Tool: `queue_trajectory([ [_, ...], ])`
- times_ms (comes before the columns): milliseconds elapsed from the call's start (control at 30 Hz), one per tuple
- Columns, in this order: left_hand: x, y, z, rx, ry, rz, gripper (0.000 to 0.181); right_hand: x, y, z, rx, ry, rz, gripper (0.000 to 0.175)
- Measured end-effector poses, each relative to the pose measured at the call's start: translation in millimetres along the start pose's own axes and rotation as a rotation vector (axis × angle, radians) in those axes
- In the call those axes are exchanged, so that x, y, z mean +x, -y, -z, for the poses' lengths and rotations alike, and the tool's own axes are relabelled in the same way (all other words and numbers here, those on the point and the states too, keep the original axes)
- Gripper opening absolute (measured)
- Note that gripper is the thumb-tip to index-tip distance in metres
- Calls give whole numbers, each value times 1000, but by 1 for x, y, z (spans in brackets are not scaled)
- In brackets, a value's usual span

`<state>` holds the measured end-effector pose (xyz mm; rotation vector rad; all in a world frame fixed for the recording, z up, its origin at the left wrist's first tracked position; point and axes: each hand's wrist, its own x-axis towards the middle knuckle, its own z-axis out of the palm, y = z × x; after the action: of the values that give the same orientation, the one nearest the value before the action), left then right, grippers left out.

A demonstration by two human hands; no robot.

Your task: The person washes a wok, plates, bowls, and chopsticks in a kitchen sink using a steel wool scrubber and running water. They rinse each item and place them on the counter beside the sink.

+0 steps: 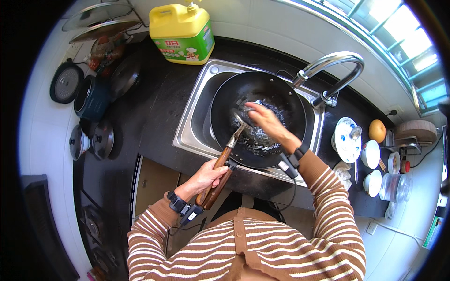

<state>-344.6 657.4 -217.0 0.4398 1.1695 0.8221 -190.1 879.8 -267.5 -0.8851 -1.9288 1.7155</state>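
A black wok [246,84] sits in the stainless steel sink [186,135], with water and foam in its bottom. My left hand [210,175] is closed on the wooden handle of a metal spatula [225,152], beside the wok's own wooden handle [219,191]; whether it grips both cannot be told. The spatula's metal head is over the wok. My right hand [265,121] reaches over the foamy water near that head, fingers extended; a dull, blurred thing lies at its fingertips, and whether the hand holds it is unclear.
A chrome faucet [337,80] arches over the sink's right corner. Behind the sink stands a yellow detergent jug [182,35]. Bowls [370,154], a plate [346,138] and a round fruit [377,131] are on the right. Pot lids [102,139] and a gas stove [93,224] are left.
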Motion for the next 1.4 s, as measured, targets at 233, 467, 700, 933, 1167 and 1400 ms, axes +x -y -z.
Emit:
queue_trajectory([
  [233,-4,-6,-2,155,101,49,17,37,-47,0,-428,81,13,36],
  [467,-5,-7,17,54,12,-15,19,10,-91,12,-1139,16,-113,41],
  [700,11,-5,20,82,3,-6,19,-7,-30,-2,-77,-87,-173,40],
  [933,1,-9,20,-184,41,53,20,9,-58,21,-683,-43,-51,39],
  [1167,30,-1,12,-1008,358,62,38,-12,-77,17,-1082,94,-130,27],
  [1400,55,5,-18,-1345,435,34,49,-9,-49,2,-432,-199,-16,27],
])
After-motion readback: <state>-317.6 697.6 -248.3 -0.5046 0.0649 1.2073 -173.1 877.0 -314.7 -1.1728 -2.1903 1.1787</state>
